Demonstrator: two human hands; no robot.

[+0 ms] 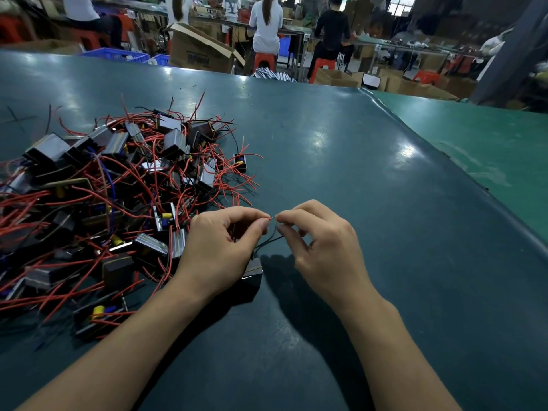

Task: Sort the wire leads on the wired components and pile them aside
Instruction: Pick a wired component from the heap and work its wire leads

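Head view: my left hand (225, 244) and right hand (320, 241) each pinch a thin lead (268, 240) of the component (252, 272) at 6 o'clock beneath them, the pile (112, 197) at 9 o'clock; pulling hard, I judge, could snap a lead.

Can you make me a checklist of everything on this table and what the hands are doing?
Surface: dark green table mat, shiny, bare on the right.
Job's things: one component under the hands; big pile of wired components on the left.
Clutter: nothing seen.
Grips: left hand and right hand each pinch a thin wire lead.
Cables: red leads tangled through the pile.
Surroundings: cardboard box, seated workers behind.
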